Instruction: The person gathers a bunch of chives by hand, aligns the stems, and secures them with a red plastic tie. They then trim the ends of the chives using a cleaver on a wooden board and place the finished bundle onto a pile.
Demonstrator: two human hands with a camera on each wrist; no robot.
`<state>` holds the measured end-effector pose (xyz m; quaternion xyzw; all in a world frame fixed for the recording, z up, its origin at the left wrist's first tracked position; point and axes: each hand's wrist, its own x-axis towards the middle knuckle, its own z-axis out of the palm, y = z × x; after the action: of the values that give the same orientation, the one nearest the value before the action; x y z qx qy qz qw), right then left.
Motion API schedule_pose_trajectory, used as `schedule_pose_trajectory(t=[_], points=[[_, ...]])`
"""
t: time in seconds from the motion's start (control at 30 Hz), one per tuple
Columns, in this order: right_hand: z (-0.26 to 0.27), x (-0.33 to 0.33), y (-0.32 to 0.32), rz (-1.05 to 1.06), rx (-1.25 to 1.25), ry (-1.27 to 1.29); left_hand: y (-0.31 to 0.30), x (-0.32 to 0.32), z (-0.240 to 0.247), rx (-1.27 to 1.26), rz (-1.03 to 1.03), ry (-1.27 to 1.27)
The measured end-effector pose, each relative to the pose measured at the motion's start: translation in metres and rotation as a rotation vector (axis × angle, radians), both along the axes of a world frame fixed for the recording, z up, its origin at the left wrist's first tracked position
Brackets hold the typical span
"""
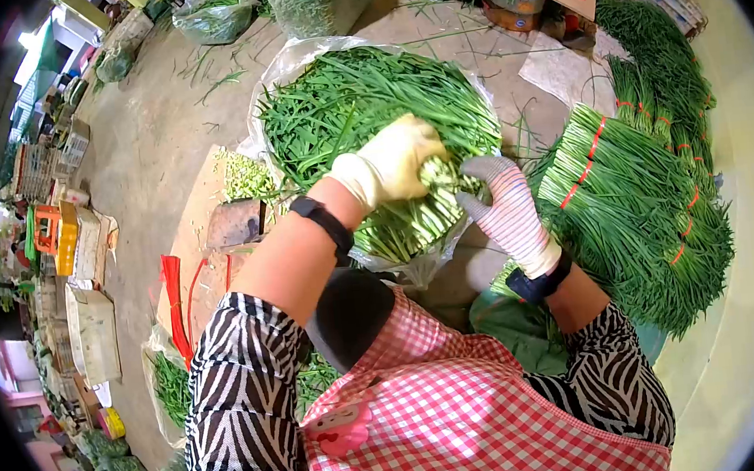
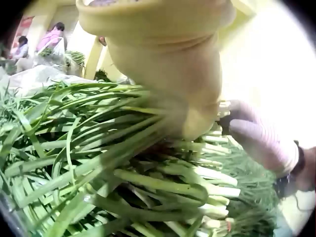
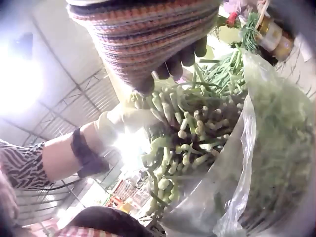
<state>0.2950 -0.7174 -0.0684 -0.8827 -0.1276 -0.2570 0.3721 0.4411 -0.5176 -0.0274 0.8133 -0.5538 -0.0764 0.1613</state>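
A large heap of garlic chives [image 1: 338, 95] lies in a clear plastic bag [image 3: 242, 158], flat green leaves to the left and pale cut ends to the right. In a cream glove, my left hand [image 1: 393, 160] grips a bunch of chives [image 1: 440, 176] over the heap; the glove hides part of the stalks. My right hand [image 1: 514, 210], in a striped glove with grey fingertips, is beside the bunch's pale ends, thumb and fingers apart. In the right wrist view its fingertips [image 3: 185, 57] are right at the stalk ends [image 3: 182, 123].
Chive bundles tied with red bands [image 1: 588, 163] are piled at the right by the wall. Left of the bag, a board [image 1: 200, 206] carries pale trimmings [image 1: 246, 173] and a broad metal blade [image 1: 234, 223]. Red ties [image 1: 174, 298] hang nearby. Crates [image 1: 91, 332] line the far left.
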Motion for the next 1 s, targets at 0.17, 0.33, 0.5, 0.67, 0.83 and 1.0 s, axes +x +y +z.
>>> schedule_pose_trajectory(t=[0.17,0.33,0.5,0.67,0.83,1.0], points=[[0.013,0.014,0.012,-0.140,-0.273,-0.039,0.015,0.019,0.003,-0.199,0.194,0.360],[0.019,0.038,0.018,-0.121,-0.191,0.015,0.016,0.022,0.010,-0.172,0.231,0.575],[0.020,0.041,0.021,-0.093,-0.055,0.052,0.015,0.017,0.021,-0.185,0.013,0.402],[0.015,0.047,0.035,-0.062,0.209,0.130,0.011,0.019,0.001,-0.208,-0.029,0.160],[0.021,0.038,0.029,-0.019,0.389,0.344,0.016,0.017,0.003,-0.201,0.130,0.269],[-0.023,0.017,0.022,0.017,0.483,0.349,0.035,0.028,0.005,-0.448,0.318,0.773]])
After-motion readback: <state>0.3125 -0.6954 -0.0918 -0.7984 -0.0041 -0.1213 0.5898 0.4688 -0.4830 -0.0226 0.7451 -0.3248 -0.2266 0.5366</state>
